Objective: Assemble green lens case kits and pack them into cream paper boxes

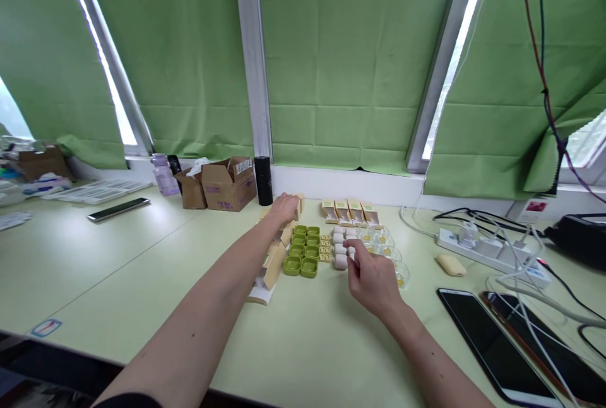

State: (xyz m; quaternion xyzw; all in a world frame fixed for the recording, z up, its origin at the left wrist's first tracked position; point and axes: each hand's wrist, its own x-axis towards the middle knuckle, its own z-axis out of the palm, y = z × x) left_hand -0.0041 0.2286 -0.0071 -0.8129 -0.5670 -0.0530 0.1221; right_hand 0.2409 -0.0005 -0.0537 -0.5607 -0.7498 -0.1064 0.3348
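My left hand (284, 208) reaches to the far end of a row of small open cream cardboard boxes (273, 264). It rests over or against the farthest boxes, its fingertips hidden behind the hand. My right hand (374, 276) hovers near small pale pink rounded pieces (340, 261), index finger extended and the other fingers curled, with nothing visible in it. Between the hands stand two columns of green square cups (309, 267) and small yellow pieces (324, 249). Clear plastic domes (401, 274) with yellow centres lie beyond the right hand, partly covered by it.
More small boxes (356, 211) stand in a row at the back. A brown carton (230, 188) and black cylinder (263, 180) sit back left. On the right are a power strip (492, 258) with tangled cables, a cream oval case (450, 264) and phones (492, 338).
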